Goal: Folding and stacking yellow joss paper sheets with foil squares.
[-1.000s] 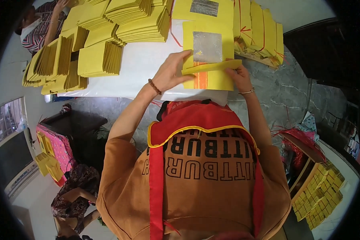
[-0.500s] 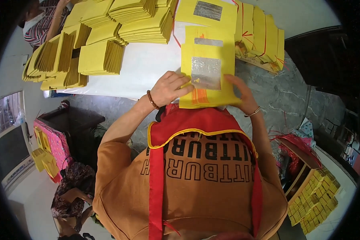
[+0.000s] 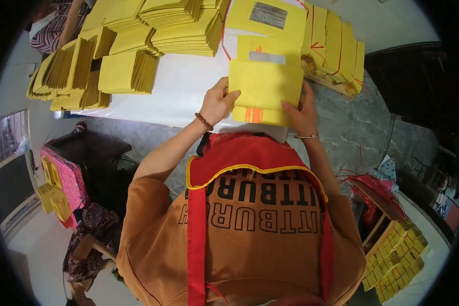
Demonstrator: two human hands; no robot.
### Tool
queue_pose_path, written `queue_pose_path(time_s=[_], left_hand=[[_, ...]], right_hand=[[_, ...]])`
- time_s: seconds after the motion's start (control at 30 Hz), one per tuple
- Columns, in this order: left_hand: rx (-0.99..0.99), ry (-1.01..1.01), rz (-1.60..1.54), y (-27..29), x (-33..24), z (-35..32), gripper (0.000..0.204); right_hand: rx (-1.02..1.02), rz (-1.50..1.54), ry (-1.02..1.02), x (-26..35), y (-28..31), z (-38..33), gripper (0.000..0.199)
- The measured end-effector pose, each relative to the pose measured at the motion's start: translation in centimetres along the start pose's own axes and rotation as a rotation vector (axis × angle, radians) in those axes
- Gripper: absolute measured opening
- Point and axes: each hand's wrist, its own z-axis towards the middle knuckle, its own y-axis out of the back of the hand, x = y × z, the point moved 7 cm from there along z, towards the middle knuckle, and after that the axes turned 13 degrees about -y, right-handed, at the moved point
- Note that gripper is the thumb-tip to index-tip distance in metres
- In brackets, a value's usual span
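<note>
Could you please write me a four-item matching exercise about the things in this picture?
1. folded yellow paper
2. brown beaded bracelet
3. red cloth apron
4. rectangular yellow paper bundles, upper right

A. worn over orange-brown shirt
B. on left wrist
C. tied with red string
D. held between left hand and right hand

Pairs: 1-D; 2-B; 3-A; 4-C

- A white-covered table (image 3: 186, 84) carried the paper.
- Folded yellow paper stacks (image 3: 120, 71) filled its left.
- A silver-patched yellow sheet (image 3: 268, 15) lay at its far side.
</note>
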Motion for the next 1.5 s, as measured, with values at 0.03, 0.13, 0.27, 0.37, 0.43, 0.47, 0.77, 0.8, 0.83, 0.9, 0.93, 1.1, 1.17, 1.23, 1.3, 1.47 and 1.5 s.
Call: queue_pose_path(time_s=[0.03, 0.13, 0.27, 0.37, 0.43, 0.47, 0.77, 0.8, 0.83, 0.9, 0.93, 1.1, 1.17, 1.23, 1.3, 1.47, 1.5], left_hand=[[-0.013, 0.018, 0.058, 0.0, -0.2, 0.0, 0.03], [0.004, 0.062, 0.227, 0.2, -0.7, 0.3, 0.036], [0.0, 0.103, 0.237, 0.3, -0.7, 0.7, 0.046], [-0.085, 0.069, 0.102, 0.2, -0.5, 0.7, 0.052], [-0.078, 0.078, 0.126, 0.4, -0.3, 0.7, 0.055], [-0.072, 0.086, 0.149, 0.4, -0.3, 0.8, 0.059], [-0.136, 0.156, 0.138, 0.6, -0.9, 0.5, 0.064], [-0.134, 0.153, 0.138, 0.6, -1.2, 0.6, 0.064], [-0.13, 0.169, 0.138, 0.5, -1.5, 0.6, 0.062], [-0.123, 0.184, 0.138, 0.3, -2.1, 0.4, 0.06], [-0.135, 0.061, 0.317, 0.6, -3.4, 0.7, 0.057], [0.193, -0.683, 0.95, -5.4, -10.1, 2.6, 0.044], [0.281, -0.669, 0.999, -7.4, -8.8, 3.1, 0.049], [0.422, -0.674, 1.168, -8.8, -6.7, 2.9, 0.053], [0.46, -0.672, 1.218, -8.7, -4.9, 2.7, 0.058], [0.484, -0.648, 1.238, -8.9, -4.6, 2.6, 0.061], [0.484, -0.648, 1.239, -8.9, -4.5, 2.8, 0.061]], right_hand=[[0.002, -0.001, -0.001, 0.1, 0.0, 0.1, 0.043], [0.016, 0.016, 0.02, -0.1, 0.0, 0.5, 0.047], [-0.006, -0.09, 0.101, -0.6, 0.1, 0.9, 0.045], [-0.058, -0.179, 0.022, -1.0, 0.3, 1.0, 0.039], [-0.097, -0.277, -0.01, -1.4, 0.3, 1.1, 0.035], [-0.158, -0.271, 0.074, -0.8, 0.2, 1.0, 0.031], [-0.24, -0.277, 0.05, -0.4, 0.3, 0.9, 0.028], [-0.242, -0.294, 0.023, -0.5, 0.3, 1.0, 0.028], [-0.245, -0.292, 0.024, -0.5, 0.3, 1.0, 0.028], [-0.264, -0.343, 0.027, -0.4, 0.4, 1.1, 0.028], [-0.27, -0.341, 0.028, -0.4, 0.4, 1.1, 0.028], [-0.274, -0.415, 0.038, -0.9, 0.5, 1.3, 0.028], [-0.267, -0.346, 0.026, -0.8, 0.4, 1.3, 0.027], [-0.262, -0.275, 0.011, -0.7, 0.5, 1.2, 0.027], [-0.219, -0.43, 0.048, 0.2, 0.1, 1.0, 0.03], [-0.351, -0.94, 0.396, 4.4, -1.8, -2.6, 0.044], [-0.297, -1.194, 0.585, 4.7, -3.4, -3.4, 0.049]])
